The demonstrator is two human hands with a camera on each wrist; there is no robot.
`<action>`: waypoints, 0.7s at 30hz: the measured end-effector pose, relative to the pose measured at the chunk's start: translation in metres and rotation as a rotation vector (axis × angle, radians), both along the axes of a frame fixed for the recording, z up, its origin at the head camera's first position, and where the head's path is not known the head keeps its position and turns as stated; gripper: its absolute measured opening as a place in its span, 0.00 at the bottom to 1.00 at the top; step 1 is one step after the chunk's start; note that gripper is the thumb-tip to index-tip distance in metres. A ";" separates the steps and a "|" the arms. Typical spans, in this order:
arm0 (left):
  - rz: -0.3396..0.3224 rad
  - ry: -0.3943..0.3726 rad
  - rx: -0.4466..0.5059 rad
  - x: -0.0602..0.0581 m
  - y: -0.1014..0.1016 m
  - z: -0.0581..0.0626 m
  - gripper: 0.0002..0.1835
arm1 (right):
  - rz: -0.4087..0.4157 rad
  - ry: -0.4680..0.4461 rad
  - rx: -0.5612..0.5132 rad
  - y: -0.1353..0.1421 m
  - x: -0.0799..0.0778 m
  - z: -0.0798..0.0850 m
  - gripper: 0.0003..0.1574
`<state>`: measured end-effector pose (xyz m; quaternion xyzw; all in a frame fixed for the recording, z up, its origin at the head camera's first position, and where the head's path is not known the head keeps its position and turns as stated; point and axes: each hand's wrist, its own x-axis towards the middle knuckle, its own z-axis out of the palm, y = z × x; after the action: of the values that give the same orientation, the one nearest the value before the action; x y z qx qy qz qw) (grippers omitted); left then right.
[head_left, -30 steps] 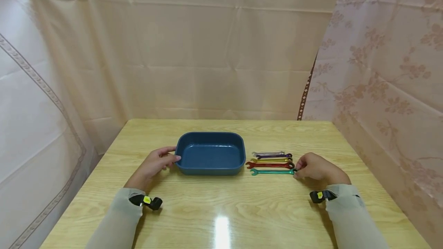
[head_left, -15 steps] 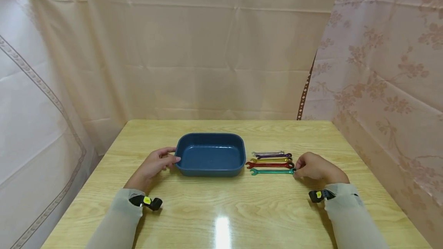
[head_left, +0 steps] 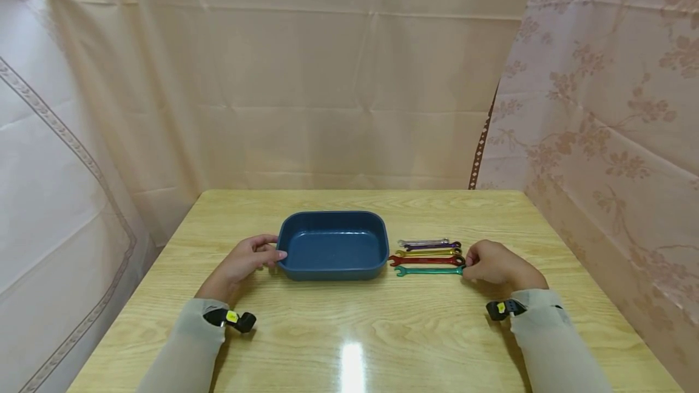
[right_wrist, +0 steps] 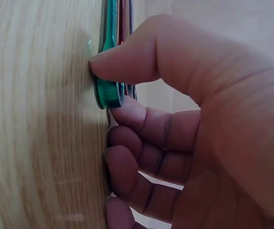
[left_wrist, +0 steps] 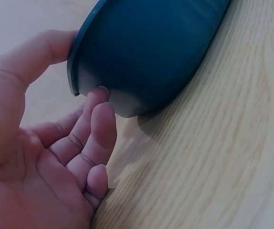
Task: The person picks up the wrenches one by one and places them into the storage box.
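Note:
My left hand (head_left: 248,261) holds the left end of a blue rectangular baking dish (head_left: 333,275), thumb over its rim and fingertips against the outer wall in the left wrist view. The dish has nothing in it. To its right lies a row of combination wrenches: silver (head_left: 423,242), purple (head_left: 431,247), gold (head_left: 428,253), red (head_left: 426,261) and, nearest me, green (head_left: 428,271). With thumb and index finger, my right hand (head_left: 499,264) pinches the ring end of the green wrench, which lies at the tabletop. In the right wrist view the thumb covers part of that ring.
All of this is on a pale wood-grain table (head_left: 306,344) with a bright light reflection near its front. A beige curtain (head_left: 338,108) hangs behind the table, and a floral one (head_left: 611,114) borders the right side.
Very little differs. The dish has shifted slightly toward me and to the right with my left hand. My right hand has edged a touch left at the green wrench's ring end.

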<state>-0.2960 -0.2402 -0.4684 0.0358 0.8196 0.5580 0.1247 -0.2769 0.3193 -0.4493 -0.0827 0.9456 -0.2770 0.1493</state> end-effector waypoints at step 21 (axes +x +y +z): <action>0.004 -0.003 0.010 0.000 -0.001 0.000 0.35 | 0.074 0.074 0.028 0.007 -0.002 0.001 0.08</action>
<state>-0.2962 -0.2409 -0.4689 0.0340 0.8168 0.5622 0.1247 -0.2791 0.3264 -0.4480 -0.1256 0.9506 -0.2546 0.1258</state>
